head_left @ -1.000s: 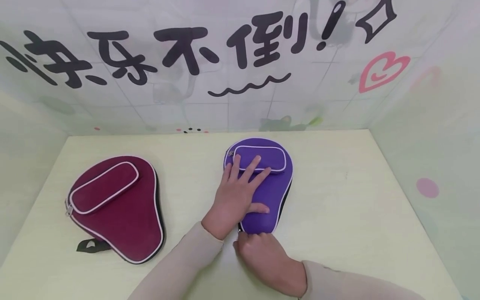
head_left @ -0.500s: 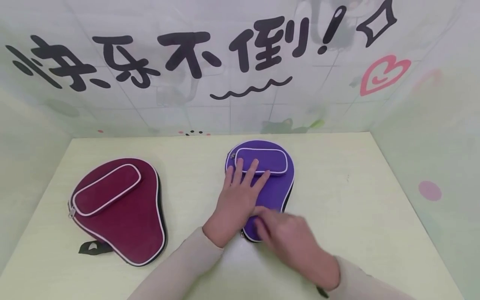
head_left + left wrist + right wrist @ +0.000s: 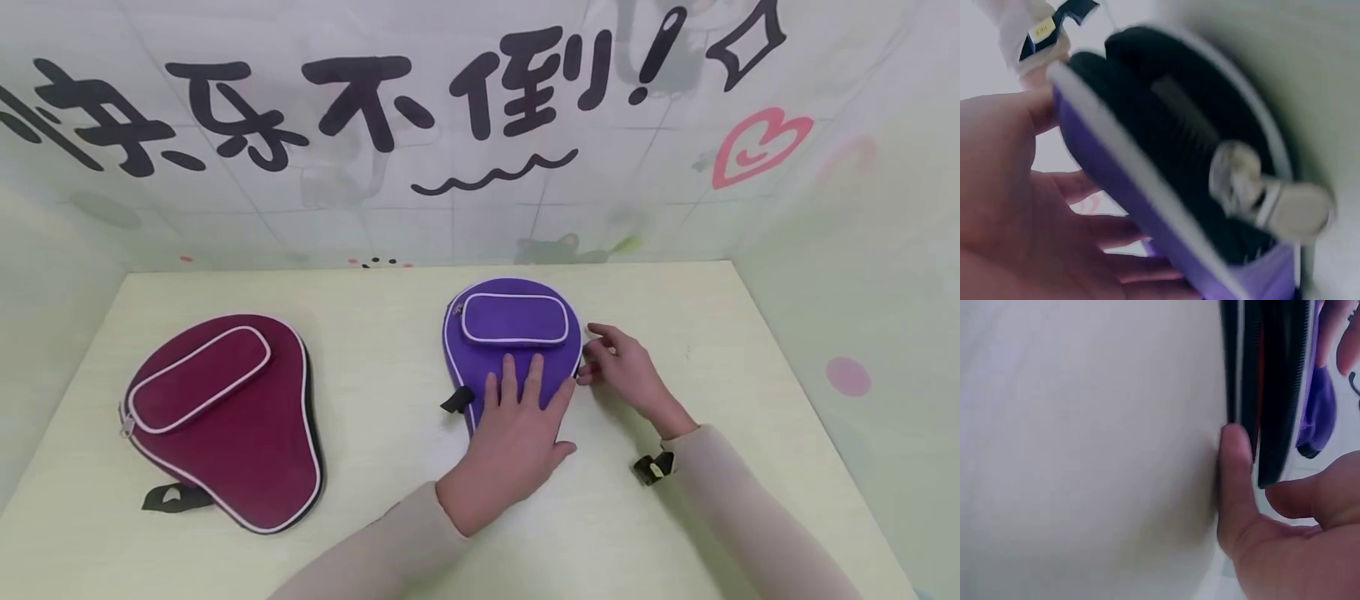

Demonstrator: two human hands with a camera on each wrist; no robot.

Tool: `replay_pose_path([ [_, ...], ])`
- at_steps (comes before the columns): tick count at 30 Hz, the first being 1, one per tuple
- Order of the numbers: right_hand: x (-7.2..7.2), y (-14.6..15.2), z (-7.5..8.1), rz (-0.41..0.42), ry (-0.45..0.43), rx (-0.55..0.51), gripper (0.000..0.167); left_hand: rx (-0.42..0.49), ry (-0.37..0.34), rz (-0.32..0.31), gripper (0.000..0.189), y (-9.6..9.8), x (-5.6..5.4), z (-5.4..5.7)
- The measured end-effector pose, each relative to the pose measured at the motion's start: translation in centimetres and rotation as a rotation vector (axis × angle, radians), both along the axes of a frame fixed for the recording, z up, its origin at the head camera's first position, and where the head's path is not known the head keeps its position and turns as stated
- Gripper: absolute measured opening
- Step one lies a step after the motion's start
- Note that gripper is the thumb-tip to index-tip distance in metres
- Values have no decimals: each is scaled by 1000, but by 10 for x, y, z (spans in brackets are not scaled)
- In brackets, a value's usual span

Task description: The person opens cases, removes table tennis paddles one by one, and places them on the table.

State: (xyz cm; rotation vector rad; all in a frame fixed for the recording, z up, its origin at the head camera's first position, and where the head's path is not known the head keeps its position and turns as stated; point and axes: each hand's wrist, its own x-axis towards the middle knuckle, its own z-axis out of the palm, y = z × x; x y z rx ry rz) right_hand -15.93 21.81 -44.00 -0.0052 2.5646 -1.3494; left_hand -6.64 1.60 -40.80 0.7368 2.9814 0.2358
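A purple table tennis bat case [image 3: 480, 358] with white piping and a raised front pocket [image 3: 513, 318] lies on the table. My left hand [image 3: 517, 446] rests with spread fingers over its narrow lower part. The case's zip stands apart at the narrow end in the left wrist view, where a metal zip pull [image 3: 1297, 212] hangs at the edge. My right hand [image 3: 628, 372] is at the case's right edge. In the right wrist view, one straight finger [image 3: 1235, 450] touches the lower half and the thumb is near the upper half. A thin red edge [image 3: 1260, 381] shows inside.
A dark red case [image 3: 251, 433] of the same shape lies to the left on the pale table [image 3: 750, 500], a black strap [image 3: 176, 497] beside it. Another black strap [image 3: 456, 400] sticks out left of the purple case. Walls rise behind and at both sides.
My right hand has moved from the case's narrow end up to its right edge. My left hand has slid down off the pocket onto the narrow part. The black strap at left has come into view.
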Motion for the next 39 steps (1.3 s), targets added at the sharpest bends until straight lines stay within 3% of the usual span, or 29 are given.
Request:
replay_pose_path([
  [3, -3, 0, -3, 0, -18, -33, 47, 21, 0, 12, 76, 3, 1, -3],
  [15, -2, -5, -5, 38, 67, 116, 44, 91, -5, 38, 73, 7, 1, -5],
  [23, -6, -14, -5, 137, 262, 301, 25, 212, 16, 86, 72, 3, 3, -1],
  [27, -6, -19, -4, 169, 277, 335, 21, 203, 131, 65, 83, -6, 6, 6],
  [30, -7, -17, -2, 166, 274, 344, 26, 208, 300, 40, 86, -12, 6, 14],
  [34, -13, -12, 0, 168, 269, 340, 36, 265, 502, 52, 75, -23, -2, 30],
  [36, -16, -9, 0, 168, 263, 336, 39, 290, 555, 81, 71, -31, -9, 38],
  [39, -19, -6, 1, 165, 241, 329, 41, 297, 571, 129, 69, -47, -18, 48],
])
